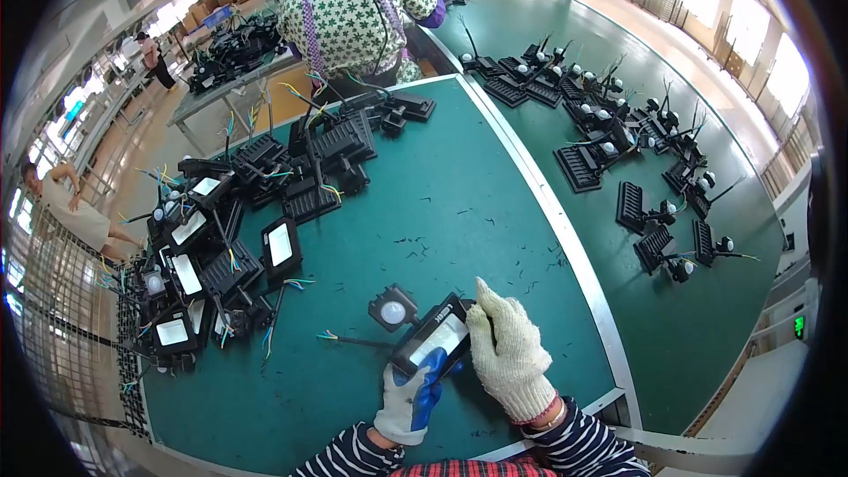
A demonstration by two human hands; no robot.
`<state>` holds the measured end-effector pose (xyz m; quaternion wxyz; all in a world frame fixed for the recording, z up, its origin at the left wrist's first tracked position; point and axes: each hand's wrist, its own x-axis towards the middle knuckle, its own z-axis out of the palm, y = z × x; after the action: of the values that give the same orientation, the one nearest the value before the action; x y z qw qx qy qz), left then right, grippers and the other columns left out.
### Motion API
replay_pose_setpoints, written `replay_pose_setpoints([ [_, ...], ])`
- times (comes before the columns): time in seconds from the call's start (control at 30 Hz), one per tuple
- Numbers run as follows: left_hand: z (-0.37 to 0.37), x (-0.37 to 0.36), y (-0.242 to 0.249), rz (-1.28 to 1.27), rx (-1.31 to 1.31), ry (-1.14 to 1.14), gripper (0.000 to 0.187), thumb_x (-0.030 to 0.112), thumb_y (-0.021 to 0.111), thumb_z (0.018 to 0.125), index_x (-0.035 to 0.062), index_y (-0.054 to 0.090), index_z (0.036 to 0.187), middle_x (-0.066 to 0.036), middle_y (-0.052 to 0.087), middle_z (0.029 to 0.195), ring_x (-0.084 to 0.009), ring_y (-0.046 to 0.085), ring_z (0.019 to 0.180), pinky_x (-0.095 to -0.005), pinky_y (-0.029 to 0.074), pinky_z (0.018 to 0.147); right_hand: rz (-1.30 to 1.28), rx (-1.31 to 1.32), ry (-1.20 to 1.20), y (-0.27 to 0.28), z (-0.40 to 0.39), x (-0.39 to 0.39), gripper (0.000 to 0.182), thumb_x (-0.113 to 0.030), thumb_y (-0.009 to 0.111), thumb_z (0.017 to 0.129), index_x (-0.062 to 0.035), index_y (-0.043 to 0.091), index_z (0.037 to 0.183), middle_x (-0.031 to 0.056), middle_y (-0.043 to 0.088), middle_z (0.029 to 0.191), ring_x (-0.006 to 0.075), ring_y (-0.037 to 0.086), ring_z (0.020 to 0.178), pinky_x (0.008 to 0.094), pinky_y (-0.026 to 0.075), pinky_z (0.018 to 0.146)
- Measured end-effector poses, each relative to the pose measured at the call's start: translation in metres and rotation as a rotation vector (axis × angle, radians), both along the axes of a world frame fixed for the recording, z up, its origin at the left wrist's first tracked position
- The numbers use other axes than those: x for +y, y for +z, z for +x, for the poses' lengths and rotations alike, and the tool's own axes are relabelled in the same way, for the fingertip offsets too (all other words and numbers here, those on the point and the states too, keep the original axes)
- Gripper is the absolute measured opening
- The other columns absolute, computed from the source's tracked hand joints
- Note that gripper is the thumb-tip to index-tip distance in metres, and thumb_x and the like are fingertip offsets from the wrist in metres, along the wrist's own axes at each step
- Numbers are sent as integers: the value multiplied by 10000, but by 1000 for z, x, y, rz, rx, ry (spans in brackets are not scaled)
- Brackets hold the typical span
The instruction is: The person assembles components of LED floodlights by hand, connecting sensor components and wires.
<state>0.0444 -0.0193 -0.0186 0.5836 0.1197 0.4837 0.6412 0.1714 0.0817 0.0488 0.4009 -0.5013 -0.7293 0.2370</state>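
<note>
My left hand (411, 398), in a white and blue coated glove, is closed around the lower end of a black floodlight (439, 336). Its pale front panel faces up, tilted. A motion sensor (393, 309) with a round white dome sticks out from its left side, and a cable with coloured wire ends (353, 338) trails left. Against the floodlight's right edge rests my right hand (510, 349), in a white knitted glove, fingers stretched out and pointing away from me. Whether the thumb presses on the housing is hard to see.
Piled floodlights (190, 274) with wires cover the left and far side of the green table (424, 185). Small black scraps (415, 247) lie scattered. Beyond a metal rail (556, 216), a green belt (609, 278) carries several floodlights. A person (353, 13) sits ahead.
</note>
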Motion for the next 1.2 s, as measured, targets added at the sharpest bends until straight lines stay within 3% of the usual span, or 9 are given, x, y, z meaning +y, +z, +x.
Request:
replay_pose_setpoints([
  [0.23, -8, -1, 3, -17, -160, -91, 495, 25, 608, 984, 100, 470, 1453, -127, 653, 1266, -113, 642, 797, -227, 534, 639, 51, 168, 56, -2, 3, 3, 282, -16, 652, 950, 54, 659, 1223, 126, 664, 836, 161, 616, 716, 300, 520, 678],
  [0.33, 1, -4, 2, -82, -272, 25, 564, 29, 623, 975, 90, 426, 1500, -137, 629, 1321, -113, 642, 822, -220, 535, 660, -14, 94, 57, 6, 8, -4, 328, -113, 649, 960, -29, 649, 1277, 157, 678, 895, 293, 696, 768, 377, 561, 710],
  [0.5, -13, -11, -48, 97, -929, -71, 556, 259, 534, 1049, 86, 358, 1546, -82, 598, 1384, -153, 651, 889, -256, 563, 742, 0, 89, 46, -5, 8, -5, 338, -115, 648, 960, -16, 640, 1282, 165, 675, 900, 309, 699, 781, 385, 559, 718],
  [0.6, -6, -9, -24, 71, -293, -169, 550, 323, 502, 1067, 65, 372, 1535, -72, 596, 1393, -179, 665, 935, -292, 577, 814, 65, 124, 32, -1, 3, -2, 306, -46, 652, 946, 24, 658, 1243, 144, 667, 861, 229, 654, 746, 334, 532, 696],
  [0.73, -23, 2, -19, 26, -439, -164, 478, 169, 664, 961, 70, 504, 1400, -112, 674, 1238, -202, 714, 942, -287, 541, 665, 96, 52, 139, 10, 16, 14, 302, 4, 680, 904, 30, 688, 1205, 121, 659, 827, 182, 628, 714, 305, 515, 672],
  [0.77, -27, 8, -8, 41, -451, -180, 464, 135, 701, 937, 63, 538, 1366, -120, 692, 1201, -204, 723, 936, -283, 536, 637, 51, -5, 202, 13, 27, 22, 323, -183, 693, 921, -116, 697, 1238, 119, 679, 883, 320, 689, 758, 395, 561, 671],
  [0.83, -34, 21, 28, 119, 23, -295, 426, 126, 715, 924, 14, 589, 1316, -118, 706, 1169, -205, 722, 917, -282, 551, 674, 2, -242, 362, 32, 45, 39, 328, -224, 691, 930, -124, 696, 1242, 120, 683, 881, 323, 687, 729, 399, 556, 643],
  [1.0, -48, 36, 37, 78, 275, -578, 492, 161, 752, 905, -10, 596, 1338, -88, 699, 1190, -133, 671, 997, -285, 562, 850, 50, -407, 633, 35, 44, 48, 241, -291, 672, 939, -140, 713, 1122, 98, 691, 885, 318, 695, 734, 406, 564, 635],
  [1.2, -57, 35, 26, 172, 41, -554, 533, 163, 735, 919, 0, 546, 1390, -82, 677, 1190, -148, 666, 990, -293, 555, 870, -225, 340, 265, 26, 19, 11, 260, -223, 671, 930, -122, 704, 1168, 108, 710, 904, 312, 699, 763, 380, 566, 672],
])
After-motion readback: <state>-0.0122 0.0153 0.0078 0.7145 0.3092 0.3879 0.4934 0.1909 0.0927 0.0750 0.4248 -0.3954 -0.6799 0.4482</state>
